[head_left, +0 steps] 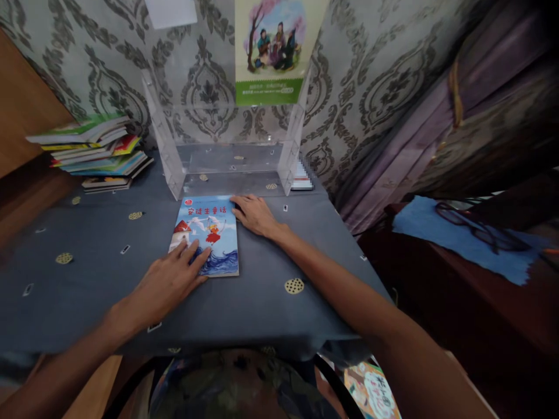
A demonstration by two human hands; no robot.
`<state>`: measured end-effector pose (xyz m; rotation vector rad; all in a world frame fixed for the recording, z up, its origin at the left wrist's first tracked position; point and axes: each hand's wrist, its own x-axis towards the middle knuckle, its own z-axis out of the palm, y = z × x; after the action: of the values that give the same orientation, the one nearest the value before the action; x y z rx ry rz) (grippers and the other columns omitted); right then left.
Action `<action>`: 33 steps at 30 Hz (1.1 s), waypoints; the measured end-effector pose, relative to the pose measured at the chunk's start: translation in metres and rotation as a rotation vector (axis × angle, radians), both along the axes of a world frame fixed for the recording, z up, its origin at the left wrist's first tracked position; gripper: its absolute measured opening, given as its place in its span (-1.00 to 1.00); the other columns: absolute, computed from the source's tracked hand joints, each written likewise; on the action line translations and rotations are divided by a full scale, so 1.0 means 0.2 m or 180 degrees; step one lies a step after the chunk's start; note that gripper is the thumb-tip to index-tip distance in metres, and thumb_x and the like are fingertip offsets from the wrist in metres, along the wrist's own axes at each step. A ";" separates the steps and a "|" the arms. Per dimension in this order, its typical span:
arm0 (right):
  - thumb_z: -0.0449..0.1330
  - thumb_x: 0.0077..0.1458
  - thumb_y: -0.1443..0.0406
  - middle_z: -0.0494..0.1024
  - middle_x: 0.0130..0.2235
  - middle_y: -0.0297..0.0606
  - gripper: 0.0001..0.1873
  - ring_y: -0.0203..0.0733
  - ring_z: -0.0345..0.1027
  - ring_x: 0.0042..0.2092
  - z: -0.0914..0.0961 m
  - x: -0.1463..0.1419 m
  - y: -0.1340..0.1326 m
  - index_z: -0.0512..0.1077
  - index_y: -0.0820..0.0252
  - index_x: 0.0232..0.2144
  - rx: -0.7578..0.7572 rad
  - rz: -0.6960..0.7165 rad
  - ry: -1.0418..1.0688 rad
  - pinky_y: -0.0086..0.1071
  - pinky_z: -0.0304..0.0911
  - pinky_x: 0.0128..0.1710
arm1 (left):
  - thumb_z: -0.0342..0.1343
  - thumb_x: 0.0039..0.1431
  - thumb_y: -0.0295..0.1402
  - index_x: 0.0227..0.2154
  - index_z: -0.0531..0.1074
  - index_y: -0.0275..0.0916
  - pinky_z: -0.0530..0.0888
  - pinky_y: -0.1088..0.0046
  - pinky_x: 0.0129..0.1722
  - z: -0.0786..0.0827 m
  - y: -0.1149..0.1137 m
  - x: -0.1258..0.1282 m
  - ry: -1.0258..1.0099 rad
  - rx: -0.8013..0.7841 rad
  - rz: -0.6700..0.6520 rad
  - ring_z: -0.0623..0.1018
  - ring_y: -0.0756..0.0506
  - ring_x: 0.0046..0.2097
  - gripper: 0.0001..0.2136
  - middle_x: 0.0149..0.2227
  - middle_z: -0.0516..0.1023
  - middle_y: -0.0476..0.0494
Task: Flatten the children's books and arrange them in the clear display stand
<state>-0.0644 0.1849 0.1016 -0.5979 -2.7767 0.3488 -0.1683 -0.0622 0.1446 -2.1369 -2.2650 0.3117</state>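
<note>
A thin children's book [210, 228] with a blue cover, red title and a wave picture lies flat on the grey tablecloth [87, 279]. My left hand [170, 282] rests open on the book's lower left corner, fingers stretched out over the cover. My right hand [254, 214] lies flat and open against the book's upper right edge, fingertips touching the top corner. Neither hand grips the book.
A clear acrylic stand [227, 157] sits just behind the book against the patterned wall. A stack of books [94, 152] lies at the back left. A poster [273, 49] hangs above. At the right lie a blue cloth [463, 235] with glasses and purple curtains [437, 116].
</note>
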 end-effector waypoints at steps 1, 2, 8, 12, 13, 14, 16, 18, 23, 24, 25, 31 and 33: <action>0.00 0.35 0.24 0.49 0.12 -0.07 -0.64 0.07 0.28 0.12 -0.01 0.00 0.00 0.34 0.18 0.12 -0.0035 0.0014 0.0052 -0.07 0.17 0.07 | -0.05 0.37 -0.25 0.26 0.24 -0.18 0.50 0.08 0.06 0.00 0.00 0.00 -0.0047 0.0000 -0.0042 0.27 -0.35 0.31 -0.57 0.30 0.29 -0.31; 0.00 0.35 0.24 0.48 0.13 -0.07 -0.63 0.07 0.27 0.13 -0.02 0.00 0.01 0.33 0.19 0.13 -0.0066 0.0028 0.0089 -0.06 0.16 0.09 | -0.06 0.37 -0.24 0.25 0.25 -0.18 0.49 0.09 0.07 0.01 0.01 0.00 -0.0090 0.0017 -0.0082 0.28 -0.33 0.31 -0.57 0.29 0.30 -0.30; -0.01 0.35 0.24 0.45 0.17 -0.08 -0.62 0.07 0.25 0.16 -0.05 0.01 0.01 0.34 0.23 0.14 -0.0074 0.0057 0.0148 -0.05 0.13 0.13 | -0.11 0.39 -0.22 0.15 0.35 -0.26 0.52 0.12 0.01 -0.01 0.03 -0.01 -0.0162 0.0201 -0.0421 0.40 -0.28 0.21 -0.62 0.19 0.43 -0.30; -0.01 0.36 0.24 0.45 0.17 -0.13 -0.64 0.03 0.25 0.16 -0.07 0.01 0.02 0.35 0.19 0.13 -0.0041 0.0076 0.0225 -0.05 0.13 0.15 | -0.16 0.41 -0.20 0.08 0.42 -0.24 0.52 0.15 0.01 -0.01 0.03 -0.02 -0.0327 0.0410 -0.0613 0.45 -0.25 0.17 -0.62 0.13 0.49 -0.27; 0.00 0.35 0.24 0.45 0.17 -0.13 -0.64 0.03 0.25 0.17 -0.07 0.01 0.02 0.35 0.18 0.13 -0.0042 0.0094 0.0252 -0.05 0.13 0.15 | -0.16 0.41 -0.19 0.07 0.43 -0.23 0.52 0.16 0.00 -0.01 0.02 -0.03 -0.0361 0.0431 -0.0629 0.46 -0.24 0.16 -0.62 0.12 0.50 -0.27; 0.00 0.35 0.25 0.45 0.18 -0.13 -0.64 0.02 0.25 0.17 -0.07 0.01 0.02 0.36 0.18 0.12 -0.0045 0.0117 0.0279 -0.05 0.13 0.16 | -0.17 0.41 -0.18 0.07 0.44 -0.22 0.52 0.17 -0.01 0.00 0.02 -0.03 -0.0388 0.0436 -0.0636 0.47 -0.23 0.15 -0.61 0.12 0.51 -0.26; 0.01 0.34 0.26 0.45 0.18 -0.13 -0.64 0.01 0.25 0.18 -0.08 0.01 0.03 0.37 0.19 0.12 -0.0059 0.0175 0.0325 -0.06 0.13 0.17 | -0.19 0.42 -0.16 0.07 0.45 -0.19 0.53 0.18 -0.04 0.00 0.02 -0.05 -0.0457 0.0429 -0.0617 0.49 -0.22 0.12 -0.60 0.11 0.51 -0.25; 0.01 0.34 0.26 0.44 0.19 -0.13 -0.64 0.00 0.25 0.20 -0.09 0.02 0.03 0.38 0.19 0.12 -0.0090 0.0249 0.0364 -0.06 0.13 0.18 | -0.20 0.42 -0.15 0.07 0.46 -0.18 0.52 0.18 -0.02 0.00 0.03 -0.06 -0.0587 0.0431 -0.0569 0.50 -0.21 0.11 -0.59 0.12 0.51 -0.24; 0.03 0.33 0.28 0.45 0.19 -0.12 -0.66 -0.03 0.25 0.21 -0.11 0.03 0.01 0.43 0.18 0.09 -0.0225 0.0374 0.0538 -0.05 0.13 0.20 | -0.16 0.40 -0.16 0.05 0.49 -0.19 0.48 0.12 0.06 0.02 0.05 -0.09 -0.0846 0.0307 -0.0630 0.52 -0.21 0.10 -0.61 0.10 0.53 -0.22; 0.04 0.33 0.28 0.46 0.17 -0.13 -0.66 -0.05 0.28 0.20 -0.11 0.04 0.01 0.44 0.19 0.08 -0.0262 0.0393 0.0581 -0.07 0.14 0.20 | -0.15 0.40 -0.17 0.04 0.49 -0.20 0.48 0.12 0.05 0.02 0.06 -0.09 -0.0848 0.0255 -0.0637 0.53 -0.21 0.08 -0.61 0.09 0.54 -0.23; 0.04 0.33 0.29 0.48 0.16 -0.13 -0.67 -0.07 0.30 0.18 -0.11 0.05 0.00 0.45 0.19 0.07 -0.0302 0.0412 0.0621 -0.09 0.15 0.20 | -0.14 0.40 -0.19 0.04 0.49 -0.20 0.49 0.11 0.04 0.03 0.06 -0.10 -0.0846 0.0215 -0.0629 0.53 -0.21 0.07 -0.62 0.08 0.54 -0.23; 0.04 0.33 0.27 0.54 0.10 -0.13 -0.69 -0.07 0.33 0.16 -0.10 0.12 -0.09 0.52 0.23 -0.03 -0.0579 0.0429 0.0807 -0.12 0.21 0.17 | -0.11 0.39 -0.23 0.05 0.49 -0.18 0.47 0.10 0.08 0.05 0.07 -0.11 -0.0922 0.0110 -0.0579 0.52 -0.22 0.11 -0.65 0.10 0.54 -0.19; 0.03 0.34 0.26 0.56 0.07 -0.11 -0.68 -0.06 0.34 0.14 -0.09 0.16 -0.12 0.53 0.24 -0.05 -0.0692 0.0467 0.0877 -0.12 0.23 0.15 | -0.12 0.39 -0.23 0.06 0.48 -0.19 0.48 0.11 0.07 0.05 0.07 -0.12 -0.0913 0.0065 -0.0600 0.52 -0.22 0.10 -0.64 0.10 0.54 -0.19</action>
<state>-0.0326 0.1601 0.0833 -0.3610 -2.5387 0.7150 -0.1915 -0.0477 0.1548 -2.5019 -2.1576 -0.0240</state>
